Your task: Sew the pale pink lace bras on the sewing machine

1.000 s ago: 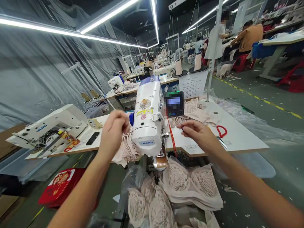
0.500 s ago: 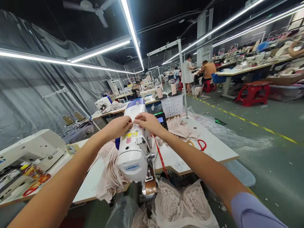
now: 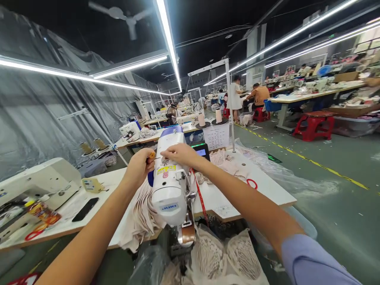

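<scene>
A white JUKI sewing machine (image 3: 169,194) stands in front of me. My left hand (image 3: 138,166), at the left side of its upper arm, is closed around a small orange-handled tool (image 3: 152,155); a thin shaft seems to point right from it. Over the machine's top my right hand (image 3: 182,155) has its fingertips pinched together near small metal fittings; what they hold is too small to make out. Below the machine head, a beige lace bra (image 3: 209,253) lies at the front. Layered beige fabric pieces (image 3: 142,213) hang at the machine's left.
A red ribbon (image 3: 200,196) runs down beside the machine, and red-handled scissors (image 3: 252,183) lie on the white table (image 3: 267,196). A lit control panel (image 3: 202,151) and thread cones (image 3: 219,115) stand behind. At left are a phone (image 3: 85,209), a bottle (image 3: 44,211) and another machine (image 3: 44,180).
My hands have moved apart: the left has shifted left and down, with the orange handle now showing. The right stays over the machine top. The view has turned slightly, uncovering the phone.
</scene>
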A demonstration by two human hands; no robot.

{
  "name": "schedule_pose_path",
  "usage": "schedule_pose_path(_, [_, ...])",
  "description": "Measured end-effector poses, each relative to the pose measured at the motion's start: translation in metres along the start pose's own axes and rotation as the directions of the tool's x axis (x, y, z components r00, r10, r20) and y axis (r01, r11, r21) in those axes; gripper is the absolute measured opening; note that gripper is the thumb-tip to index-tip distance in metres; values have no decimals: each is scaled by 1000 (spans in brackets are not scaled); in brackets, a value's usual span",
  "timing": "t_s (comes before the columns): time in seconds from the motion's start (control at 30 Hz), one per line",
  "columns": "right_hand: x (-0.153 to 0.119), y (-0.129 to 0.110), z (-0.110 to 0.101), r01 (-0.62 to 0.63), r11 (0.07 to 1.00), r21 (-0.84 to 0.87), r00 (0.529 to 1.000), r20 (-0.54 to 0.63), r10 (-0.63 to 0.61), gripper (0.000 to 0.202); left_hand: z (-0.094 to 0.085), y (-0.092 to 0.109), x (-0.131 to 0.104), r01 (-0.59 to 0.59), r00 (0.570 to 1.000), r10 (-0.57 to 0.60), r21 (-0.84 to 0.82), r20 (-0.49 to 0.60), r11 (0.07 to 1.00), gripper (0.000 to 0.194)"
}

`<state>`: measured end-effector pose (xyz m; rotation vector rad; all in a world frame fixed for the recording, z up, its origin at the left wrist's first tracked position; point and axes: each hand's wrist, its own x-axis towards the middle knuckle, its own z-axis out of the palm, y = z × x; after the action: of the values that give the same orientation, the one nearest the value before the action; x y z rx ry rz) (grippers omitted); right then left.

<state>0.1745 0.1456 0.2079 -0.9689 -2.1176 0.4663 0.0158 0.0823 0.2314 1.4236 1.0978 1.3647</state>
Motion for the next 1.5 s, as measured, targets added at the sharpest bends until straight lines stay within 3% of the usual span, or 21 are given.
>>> schedule_pose_path(0.07, [4, 4, -1, 3, 1000, -26, 1000, 9, -2, 27, -2, 0, -1, -14, 999, 13, 12, 36, 1000, 16])
schedule_pose_path(0.13, [11, 7, -3, 23, 999, -44, 1000, -19, -23, 20, -3, -2, -3, -11, 998, 9, 32, 58, 999, 13])
schedule_pose_path(0.2, [18, 9, -5, 127, 984, -123, 987, -81, -137, 17, -2, -2, -6, -22, 995, 14, 80, 97, 997, 14])
schedule_pose_path(0.27, [21, 9, -9, 283, 908, -309, 946, -62, -317, 17, -1, -1, -9, -46, 990, 29, 122, 139, 992, 18])
schedule_pose_path(0.33, [16, 9, -13, 387, 776, -498, 907, 51, -419, 18, 0, 2, -12, -66, 985, 44, 126, 169, 990, 21])
schedule_pose_path(0.4, [6, 9, -16, 387, 703, -597, 908, 116, -402, 21, -3, 6, -16, -68, 979, 47, 102, 200, 992, 24])
schedule_pose_path(0.47, [-7, 9, -17, 327, 703, -631, 928, 76, -364, 23, -8, 9, -22, -55, 970, 40, 54, 241, 997, 25])
schedule_pose_path(0.57, [-13, 4, -13, 295, 753, -589, 941, 43, -336, 24, -16, 15, -31, -41, 950, 51, -41, 307, 998, 25])
schedule_pose_path(0.63, [-2, -3, -8, 307, 810, -499, 945, 63, -320, 21, -18, 19, -34, -54, 943, 79, -84, 324, 995, 26])
schedule_pose_path(0.77, [37, -9, -7, 244, 901, -359, 970, 114, -217, 14, -19, 19, -28, -50, 979, 66, -89, 193, 995, 29])
schedule_pose_path(0.87, [41, -1, -20, 223, 900, -373, 975, 98, -201, 10, -27, 13, -27, -6, 996, 12, -68, 93, 998, 28])
schedule_pose_path(0.97, [25, 7, -30, 303, 885, -353, 953, 118, -279, 16, -31, 13, -34, 6, 983, 16, -120, 184, 993, 26])
schedule_pose_path(1.1, [23, 1, -26, 457, 830, -319, 887, 234, -398, 16, -19, 22, -34, -55, 951, 126, -249, 281, 967, 26])
schedule_pose_path(1.23, [33, -2, -27, 373, 814, -446, 927, 225, -301, 15, -15, 18, -27, -108, 970, 147, -202, 193, 974, 29])
schedule_pose_path(1.4, [29, 0, -32, 446, 846, -292, 880, 315, -356, 15, -16, 11, -27, -79, 958, 145, -254, 249, 964, 29])
schedule_pose_path(1.5, [30, -1, -32, 349, 846, -403, 930, 258, -261, 15, -11, 15, -24, -115, 966, 172, -272, 192, 955, 31])
